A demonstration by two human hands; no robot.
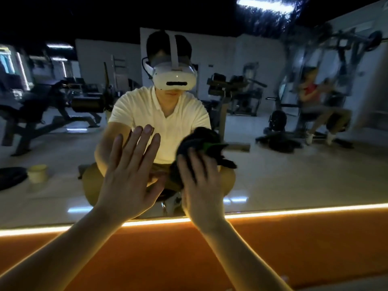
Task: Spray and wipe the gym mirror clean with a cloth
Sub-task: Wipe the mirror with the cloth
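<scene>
A dim gym fills the head view, doubled in a wall mirror (294, 175) whose lower edge meets a glowing strip light (294, 210) above an orange floor (168, 259). Both bare forearms reach up from the bottom of the frame to the glass. The left hand (128, 177) lies flat against the mirror, fingers spread apart and holding nothing. Just beside it, the right hand (201, 185) presses a dark cloth (201, 141) with a green patch to the glass, fingers laid over the bunched fabric. In the reflection a squatting person in a white shirt and headset faces the camera, with weight machines behind and a pale bucket (37, 173) on the tiled floor.
</scene>
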